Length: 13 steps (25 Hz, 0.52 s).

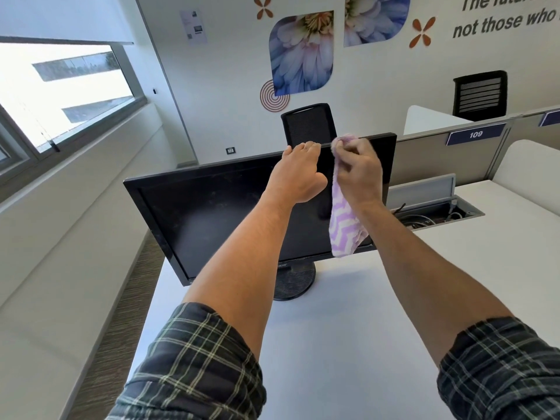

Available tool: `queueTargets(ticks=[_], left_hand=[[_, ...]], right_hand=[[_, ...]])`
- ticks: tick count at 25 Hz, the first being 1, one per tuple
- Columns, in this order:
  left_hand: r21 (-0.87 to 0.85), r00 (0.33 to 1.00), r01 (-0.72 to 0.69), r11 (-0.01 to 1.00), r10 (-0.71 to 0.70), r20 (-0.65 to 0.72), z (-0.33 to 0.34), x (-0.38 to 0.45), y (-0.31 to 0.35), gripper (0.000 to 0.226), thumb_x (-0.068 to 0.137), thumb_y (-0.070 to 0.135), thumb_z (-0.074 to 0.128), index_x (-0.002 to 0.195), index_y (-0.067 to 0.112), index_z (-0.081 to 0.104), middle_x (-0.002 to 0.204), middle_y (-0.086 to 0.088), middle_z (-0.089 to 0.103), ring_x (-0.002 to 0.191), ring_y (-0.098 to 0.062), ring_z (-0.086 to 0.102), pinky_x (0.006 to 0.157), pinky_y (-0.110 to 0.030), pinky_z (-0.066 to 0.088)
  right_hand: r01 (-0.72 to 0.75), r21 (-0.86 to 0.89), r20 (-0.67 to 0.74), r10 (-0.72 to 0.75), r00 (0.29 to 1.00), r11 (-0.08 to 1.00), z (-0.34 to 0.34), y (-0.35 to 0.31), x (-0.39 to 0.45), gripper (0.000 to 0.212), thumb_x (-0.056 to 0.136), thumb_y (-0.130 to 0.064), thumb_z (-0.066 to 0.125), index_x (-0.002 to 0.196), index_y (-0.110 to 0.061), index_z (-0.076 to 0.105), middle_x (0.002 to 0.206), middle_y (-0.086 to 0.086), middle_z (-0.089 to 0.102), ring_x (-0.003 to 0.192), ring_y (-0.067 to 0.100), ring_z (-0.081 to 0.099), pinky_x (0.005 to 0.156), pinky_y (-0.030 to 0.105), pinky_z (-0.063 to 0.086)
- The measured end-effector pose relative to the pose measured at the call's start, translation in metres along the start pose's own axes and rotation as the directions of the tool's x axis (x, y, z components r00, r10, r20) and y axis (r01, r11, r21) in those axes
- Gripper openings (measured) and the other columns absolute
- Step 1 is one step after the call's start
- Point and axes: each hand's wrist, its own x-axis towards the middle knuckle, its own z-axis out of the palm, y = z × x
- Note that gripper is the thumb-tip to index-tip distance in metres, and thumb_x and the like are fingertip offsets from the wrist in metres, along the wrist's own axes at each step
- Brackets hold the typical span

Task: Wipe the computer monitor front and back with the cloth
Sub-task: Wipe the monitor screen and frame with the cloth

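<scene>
The left hand [298,174] grips the top edge of the monitor [212,213], probably to steady it. The right hand [359,171] holds the cloth [344,231] bunched at that edge, ready to wipe.

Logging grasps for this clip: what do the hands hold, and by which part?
Right hand grips the cloth by its upper end. Left hand holds the monitor by its top edge.
</scene>
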Motion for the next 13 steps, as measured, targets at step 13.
queueTargets(ticks=[13], left_hand=[[0.043,0.992,0.011,0.999,-0.006,-0.129,-0.007,-0.015,-0.018,0.066,0.085,0.015,0.046,0.149,0.006,0.038,0.155,-0.009,0.042,0.147,-0.025,0.033,0.125,-0.036,0.015]], right_hand=[[-0.058,0.049,-0.053,0.06,0.997,0.997,0.02,-0.035,-0.015,0.019,0.1,-0.018,0.063,0.106,-0.007,0.076,0.103,0.002,0.066,0.092,0.013,0.064,0.077,0.027,0.056]])
